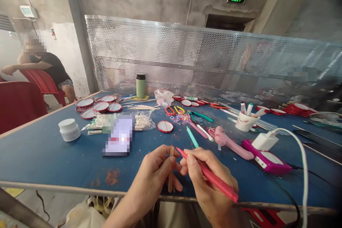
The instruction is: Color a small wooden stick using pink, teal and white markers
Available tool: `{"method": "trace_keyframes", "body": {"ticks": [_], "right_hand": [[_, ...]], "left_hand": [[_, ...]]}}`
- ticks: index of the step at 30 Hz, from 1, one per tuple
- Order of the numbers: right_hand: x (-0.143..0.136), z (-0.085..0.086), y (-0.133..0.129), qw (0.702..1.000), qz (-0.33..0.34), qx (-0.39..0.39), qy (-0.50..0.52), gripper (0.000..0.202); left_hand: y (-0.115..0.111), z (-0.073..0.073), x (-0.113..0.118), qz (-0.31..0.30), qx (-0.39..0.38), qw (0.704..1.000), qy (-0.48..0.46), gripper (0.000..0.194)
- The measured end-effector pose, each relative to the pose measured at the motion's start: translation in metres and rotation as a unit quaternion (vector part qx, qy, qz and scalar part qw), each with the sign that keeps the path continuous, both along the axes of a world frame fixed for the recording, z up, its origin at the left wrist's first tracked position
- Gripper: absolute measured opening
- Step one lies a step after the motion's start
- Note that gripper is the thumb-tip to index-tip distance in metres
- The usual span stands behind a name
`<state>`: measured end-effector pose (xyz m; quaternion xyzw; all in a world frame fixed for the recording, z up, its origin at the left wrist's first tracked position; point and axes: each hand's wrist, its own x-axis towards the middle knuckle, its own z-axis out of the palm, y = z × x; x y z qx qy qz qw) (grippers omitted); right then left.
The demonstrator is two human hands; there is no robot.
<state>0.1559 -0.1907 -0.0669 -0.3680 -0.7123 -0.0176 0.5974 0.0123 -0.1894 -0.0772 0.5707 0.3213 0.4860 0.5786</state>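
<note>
The left grip (157,167) is closed on a thin wooden stick (170,181), pinched between thumb and fingers and nearly upright, its top end showing above the thumb and its lower end below; the right grip (211,181) is closed around a pink-red marker (217,183), whose tip points at the stick's upper end, just beside it; whether they touch, I cannot tell; a teal marker (192,136) lies beyond them on the blue tabletop (53,160).

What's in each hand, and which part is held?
Left hand: a wooden craft stick, pinched near its middle. Right hand: a red marker, gripped close to its writing tip.
</note>
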Motion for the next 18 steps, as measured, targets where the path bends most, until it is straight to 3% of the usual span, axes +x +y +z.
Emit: {"method": "trace_keyframes", "body": {"ticks": [18], "right_hand": [[-0.001,0.0017,0.0018,0.998,0.023,0.025,-0.053,0.013]], "left_hand": [[0.0001,-0.0016,-0.0026,0.016,0.019,0.999,0.035,0.032]]}}
